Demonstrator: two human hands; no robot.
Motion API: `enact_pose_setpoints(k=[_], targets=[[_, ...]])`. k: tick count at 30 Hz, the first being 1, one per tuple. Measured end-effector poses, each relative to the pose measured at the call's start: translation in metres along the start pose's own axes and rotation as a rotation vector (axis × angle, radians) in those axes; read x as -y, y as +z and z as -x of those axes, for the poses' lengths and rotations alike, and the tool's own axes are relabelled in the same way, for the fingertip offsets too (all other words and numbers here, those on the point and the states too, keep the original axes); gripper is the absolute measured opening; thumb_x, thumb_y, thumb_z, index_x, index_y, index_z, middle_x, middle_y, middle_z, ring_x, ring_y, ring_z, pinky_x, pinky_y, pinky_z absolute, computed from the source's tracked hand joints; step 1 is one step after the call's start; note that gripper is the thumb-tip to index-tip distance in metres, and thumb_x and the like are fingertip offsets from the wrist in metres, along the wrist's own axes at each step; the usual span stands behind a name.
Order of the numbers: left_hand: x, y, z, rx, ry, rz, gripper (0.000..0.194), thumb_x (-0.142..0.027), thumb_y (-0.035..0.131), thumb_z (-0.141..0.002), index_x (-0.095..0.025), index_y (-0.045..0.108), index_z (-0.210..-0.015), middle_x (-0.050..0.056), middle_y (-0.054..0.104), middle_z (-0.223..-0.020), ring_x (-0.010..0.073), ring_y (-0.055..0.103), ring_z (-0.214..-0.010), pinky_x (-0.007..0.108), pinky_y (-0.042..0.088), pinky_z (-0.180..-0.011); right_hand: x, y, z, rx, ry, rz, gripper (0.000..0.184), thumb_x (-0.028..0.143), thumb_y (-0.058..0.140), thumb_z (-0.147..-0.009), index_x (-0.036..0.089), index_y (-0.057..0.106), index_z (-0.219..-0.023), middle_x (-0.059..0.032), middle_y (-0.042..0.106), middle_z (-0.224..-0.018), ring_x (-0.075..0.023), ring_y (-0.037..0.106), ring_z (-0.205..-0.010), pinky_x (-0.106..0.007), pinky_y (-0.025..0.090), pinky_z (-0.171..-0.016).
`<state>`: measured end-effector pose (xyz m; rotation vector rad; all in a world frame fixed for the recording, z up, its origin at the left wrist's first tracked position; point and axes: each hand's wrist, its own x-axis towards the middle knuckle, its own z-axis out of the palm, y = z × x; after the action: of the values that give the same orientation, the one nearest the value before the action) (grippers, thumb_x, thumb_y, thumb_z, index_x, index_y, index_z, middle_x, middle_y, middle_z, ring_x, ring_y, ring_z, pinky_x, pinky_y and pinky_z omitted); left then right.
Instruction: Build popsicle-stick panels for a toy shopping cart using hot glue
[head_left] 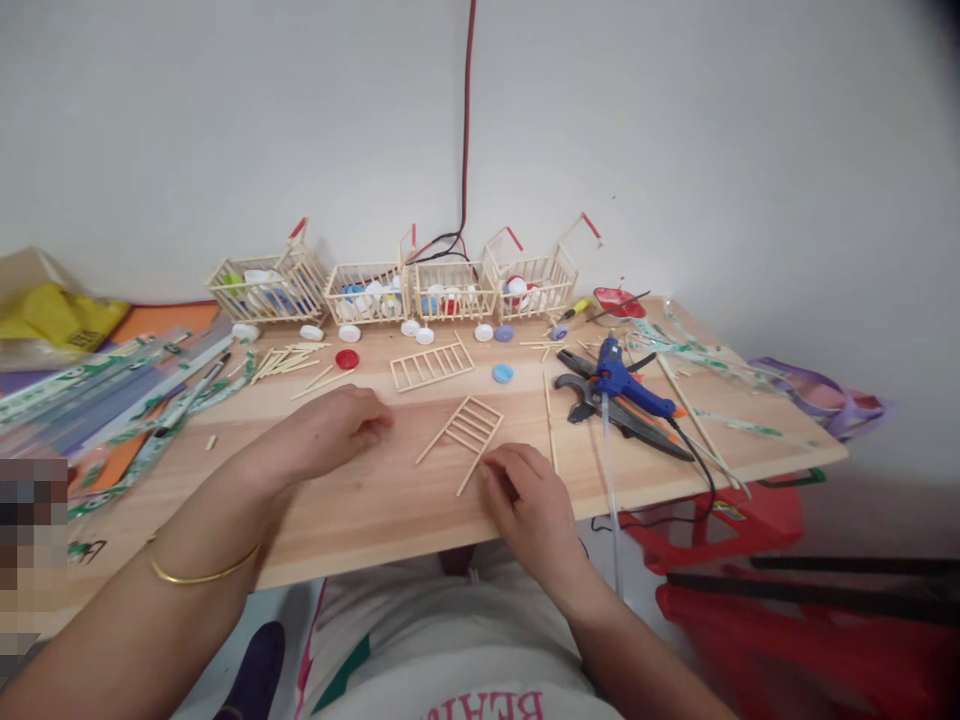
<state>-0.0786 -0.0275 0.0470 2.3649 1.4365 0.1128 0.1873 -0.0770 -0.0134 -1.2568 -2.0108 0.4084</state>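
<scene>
A small ladder-like frame of thin wooden sticks (471,430) lies on the wooden table, with two side sticks running past its rungs. At its right side stick is my right hand (529,505), its fingers curled and the fingertips at the stick. My left hand (345,425) hovers over the table left of the frame. Its fingers are bent together, and whatever they hold, if anything, is hidden. Behind the frame lies a second, longer stick ladder (433,367). A blue bottle cap (502,373) and a red bottle cap (347,359) lie nearby.
Several miniature stick shopping carts (367,295) filled with bottle caps line the wall. Loose sticks (289,362) lie at left, beside plastic packets (127,390). At right are a blue glue gun (634,385), cutting pliers (637,425) and a cable. A red stool (727,530) stands beyond the edge.
</scene>
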Motion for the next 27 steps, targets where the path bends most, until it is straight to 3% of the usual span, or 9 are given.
enact_pose_setpoints(k=[6, 12, 15, 20, 24, 27], targets=[[-0.003, 0.004, -0.004, 0.025, 0.064, 0.013, 0.016, -0.019, 0.05, -0.076, -0.018, 0.064, -0.072, 0.004, 0.062, -0.08, 0.017, 0.055, -0.079, 0.027, 0.039, -0.072, -0.001, 0.002, 0.001, -0.002, -0.003, 0.006, 0.011, 0.021, 0.05, -0.088, 0.019, 0.06, -0.093, -0.0088, 0.064, -0.095, -0.0215, 0.057, -0.092, -0.037, 0.046, -0.081], [-0.009, 0.006, 0.002, 0.044, 0.029, -0.073, 0.018, -0.017, 0.046, -0.078, -0.018, 0.059, -0.066, 0.005, 0.061, -0.075, 0.0172, 0.053, -0.073, 0.028, 0.038, -0.067, 0.0, 0.002, 0.001, 0.0, -0.01, 0.017, 0.012, 0.021, 0.049, -0.088, 0.02, 0.061, -0.093, -0.0085, 0.063, -0.094, -0.0214, 0.056, -0.092, -0.037, 0.046, -0.081], [-0.007, 0.005, 0.003, 0.037, 0.025, -0.049, 0.017, -0.018, 0.046, -0.078, -0.018, 0.059, -0.067, 0.005, 0.061, -0.075, 0.0168, 0.053, -0.071, 0.028, 0.038, -0.066, 0.0, 0.001, 0.001, 0.002, -0.015, 0.023, 0.012, 0.021, 0.049, -0.088, 0.02, 0.061, -0.093, -0.0084, 0.064, -0.094, -0.0212, 0.056, -0.092, -0.037, 0.046, -0.081], [-0.001, 0.01, -0.003, -0.094, -0.052, -0.063, 0.018, -0.022, 0.045, -0.081, -0.016, 0.061, -0.074, 0.007, 0.062, -0.08, 0.0176, 0.054, -0.072, 0.029, 0.039, -0.066, -0.001, 0.002, 0.001, 0.004, -0.021, 0.036, 0.013, 0.022, 0.049, -0.088, 0.02, 0.061, -0.093, -0.0087, 0.064, -0.094, -0.0216, 0.057, -0.091, -0.037, 0.046, -0.08], [-0.004, 0.013, -0.004, -0.038, 0.042, -0.063, 0.016, -0.02, 0.048, -0.078, -0.017, 0.064, -0.076, 0.007, 0.063, -0.083, 0.0183, 0.055, -0.079, 0.029, 0.04, -0.071, 0.0, 0.001, 0.001, 0.003, -0.019, 0.039, 0.013, 0.021, 0.049, -0.088, 0.019, 0.061, -0.093, -0.0089, 0.064, -0.094, -0.0216, 0.057, -0.091, -0.037, 0.046, -0.081], [-0.011, 0.012, -0.002, -0.02, 0.026, -0.115, 0.016, -0.017, 0.047, -0.077, -0.017, 0.063, -0.071, 0.007, 0.063, -0.08, 0.0188, 0.055, -0.077, 0.03, 0.04, -0.07, 0.001, 0.001, 0.001, -0.002, -0.021, 0.039, 0.012, 0.021, 0.049, -0.088, 0.019, 0.061, -0.092, -0.0087, 0.064, -0.093, -0.0213, 0.057, -0.09, -0.037, 0.046, -0.08]])
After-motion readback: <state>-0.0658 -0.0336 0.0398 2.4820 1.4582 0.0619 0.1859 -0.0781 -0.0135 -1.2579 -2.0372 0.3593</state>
